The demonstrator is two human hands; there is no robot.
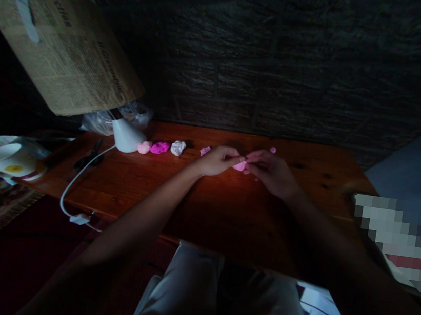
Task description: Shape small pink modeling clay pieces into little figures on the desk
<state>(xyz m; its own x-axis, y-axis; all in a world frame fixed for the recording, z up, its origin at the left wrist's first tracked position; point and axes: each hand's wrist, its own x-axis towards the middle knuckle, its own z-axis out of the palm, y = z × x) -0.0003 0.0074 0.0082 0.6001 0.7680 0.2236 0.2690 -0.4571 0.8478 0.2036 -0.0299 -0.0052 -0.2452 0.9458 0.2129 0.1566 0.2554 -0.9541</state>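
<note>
Between my fingertips is a pink lump of modelling clay (239, 166), just over the wooden table. My left hand (220, 161) pinches it from the left, thumb reaching to its upper edge. From the right, my right hand (269, 170) grips the same lump with thumb and fingers. A smaller pink piece (205, 150) lies beside my left hand, partly hidden by it. Beyond my right hand sits a tiny pink bit (272, 149). Farther left, a white lump (177, 147), a magenta lump (159, 147) and a pale pink lump (144, 147) stand in a row.
A lamp with a newsprint shade (73, 51) and white base (128, 136) stands on the wooden table (133, 183) at the left. Its white cord (64, 192) hangs over the front edge. Dark scissors (92, 157) lie nearby, with a white cup (4, 159) farther left. A stone wall (240, 53) rises behind.
</note>
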